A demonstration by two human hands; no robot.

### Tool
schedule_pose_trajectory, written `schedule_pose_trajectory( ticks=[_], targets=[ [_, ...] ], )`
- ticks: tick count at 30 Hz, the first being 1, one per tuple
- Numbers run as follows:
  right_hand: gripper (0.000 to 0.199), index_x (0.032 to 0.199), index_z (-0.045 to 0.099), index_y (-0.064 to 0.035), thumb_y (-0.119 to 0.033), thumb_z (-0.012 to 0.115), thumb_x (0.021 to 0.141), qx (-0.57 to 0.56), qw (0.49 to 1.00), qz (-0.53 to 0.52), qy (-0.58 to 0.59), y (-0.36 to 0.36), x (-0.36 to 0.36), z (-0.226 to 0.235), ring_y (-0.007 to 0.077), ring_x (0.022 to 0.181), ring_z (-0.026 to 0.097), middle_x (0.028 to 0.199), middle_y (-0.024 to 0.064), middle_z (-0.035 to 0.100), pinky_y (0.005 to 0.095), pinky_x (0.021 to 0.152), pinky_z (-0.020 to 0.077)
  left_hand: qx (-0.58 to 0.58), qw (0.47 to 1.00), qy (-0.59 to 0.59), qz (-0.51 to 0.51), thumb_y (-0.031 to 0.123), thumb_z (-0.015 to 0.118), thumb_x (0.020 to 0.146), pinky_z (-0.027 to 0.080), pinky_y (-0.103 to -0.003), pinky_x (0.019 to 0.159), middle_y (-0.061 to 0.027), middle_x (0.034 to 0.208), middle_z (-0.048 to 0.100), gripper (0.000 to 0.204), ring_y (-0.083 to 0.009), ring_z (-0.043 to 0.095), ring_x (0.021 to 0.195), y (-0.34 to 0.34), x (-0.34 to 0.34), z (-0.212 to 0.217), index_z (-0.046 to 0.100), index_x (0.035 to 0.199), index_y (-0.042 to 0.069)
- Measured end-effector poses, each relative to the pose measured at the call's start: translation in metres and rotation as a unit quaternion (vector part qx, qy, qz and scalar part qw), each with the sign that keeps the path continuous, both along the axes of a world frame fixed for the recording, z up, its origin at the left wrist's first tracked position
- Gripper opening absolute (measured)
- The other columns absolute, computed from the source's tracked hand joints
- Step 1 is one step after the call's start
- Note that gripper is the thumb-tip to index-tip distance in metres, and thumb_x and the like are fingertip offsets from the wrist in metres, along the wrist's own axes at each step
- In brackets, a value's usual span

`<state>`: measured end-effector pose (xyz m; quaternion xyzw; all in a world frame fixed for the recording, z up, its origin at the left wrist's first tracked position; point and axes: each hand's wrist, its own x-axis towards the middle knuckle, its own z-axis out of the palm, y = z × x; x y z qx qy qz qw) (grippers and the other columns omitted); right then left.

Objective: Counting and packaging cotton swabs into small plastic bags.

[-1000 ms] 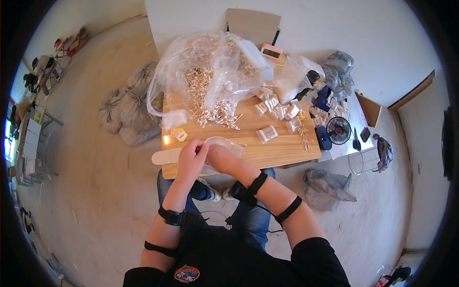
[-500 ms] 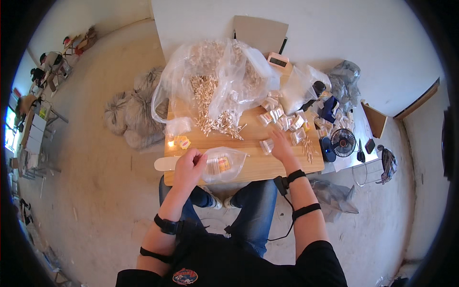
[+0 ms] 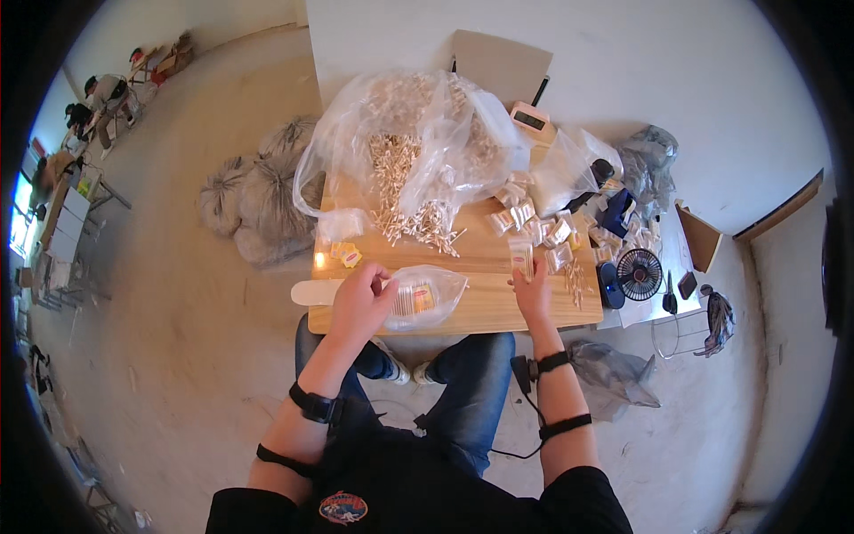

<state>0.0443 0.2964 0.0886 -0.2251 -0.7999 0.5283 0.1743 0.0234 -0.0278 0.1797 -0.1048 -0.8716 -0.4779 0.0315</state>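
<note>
Near the front edge of the wooden table, my left hand (image 3: 363, 303) is closed on the edge of a clear plastic bag (image 3: 447, 287). Inside that bag lie small packs of cotton swabs (image 3: 411, 301), lined up, with an orange-and-red label showing. My right hand (image 3: 533, 290) grips the lower end of one small pack of cotton swabs (image 3: 521, 253) and holds it upright, to the right of the bag. Beyond it are several more packs (image 3: 525, 219) in a loose group. A heap of loose cotton swabs (image 3: 396, 182) spills from a large clear bag (image 3: 334, 116).
Yellow labels (image 3: 346, 255) lie left on the table (image 3: 480, 307), beside a white strip (image 3: 313, 293). Loose swabs (image 3: 576, 280) lie at the right. A small black fan (image 3: 639, 274) and a pink digital clock (image 3: 530, 117) stand nearby. Full sacks (image 3: 267, 200) sit on the floor.
My right hand has taken hold of the pack of swabs from the table and tilted it upright, moving slightly nearer to me. My left hand stays at the bag.
</note>
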Motion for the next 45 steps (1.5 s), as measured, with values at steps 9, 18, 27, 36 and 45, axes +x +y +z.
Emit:
schedule_pose_trajectory(
  ticks=[9,18,27,36,45],
  targets=[
    [0.020,0.096,0.062,-0.0050,-0.006,0.066,0.077,0.274,0.867,0.396,0.128,-0.113,0.030,0.131,0.0264,0.074,0.065,0.087,0.0096,0.061,0.0370,0.061,0.0513,0.004,1.000,0.005,0.000,0.016,0.067,0.081,0.043,-0.036,0.054,-0.0092,0.066,0.056,0.016,-0.0236,0.057,0.060,0.009,-0.004,0.001,0.057,0.083,0.004],
    [0.017,0.093,0.059,-0.0032,-0.010,0.059,0.078,0.551,0.763,0.338,-0.015,-0.153,0.010,0.057,0.0274,0.079,0.062,0.084,0.0091,0.057,0.0388,0.066,0.0509,0.031,0.998,0.040,-0.035,0.012,0.067,0.082,0.044,-0.029,0.054,-0.0062,0.063,0.057,0.013,-0.0146,0.054,0.057,0.015,0.000,-0.007,0.057,0.082,0.003],
    [0.011,0.087,0.062,-0.0035,-0.010,0.056,0.079,0.447,0.790,0.413,0.067,-0.144,0.005,0.051,0.0290,0.085,0.064,0.090,0.0148,0.061,0.0385,0.071,0.0508,0.044,0.995,-0.003,-0.084,0.012,0.065,0.082,0.044,-0.035,0.055,-0.0110,0.065,0.057,0.013,-0.0244,0.058,0.059,0.027,0.007,-0.005,0.056,0.081,0.003],
    [0.010,0.084,0.067,-0.0095,-0.014,0.059,0.079,0.463,0.775,0.424,-0.077,-0.146,0.007,0.070,0.0280,0.094,0.064,0.101,0.0128,0.065,0.0395,0.072,0.0513,0.032,0.996,-0.023,-0.074,0.011,0.065,0.084,0.045,-0.032,0.055,-0.0096,0.065,0.059,0.014,-0.0180,0.057,0.058,0.025,0.004,-0.008,0.055,0.081,0.001],
    [0.021,0.095,0.068,-0.0093,-0.013,0.060,0.076,0.405,0.830,0.376,0.075,-0.148,0.005,0.033,0.0284,0.106,0.059,0.089,0.0070,0.064,0.0385,0.077,0.0503,0.020,0.998,-0.036,-0.050,0.011,0.064,0.085,0.044,-0.030,0.056,-0.0078,0.065,0.058,0.012,-0.0165,0.055,0.057,0.013,-0.001,-0.023,0.057,0.083,0.001]
  ],
)
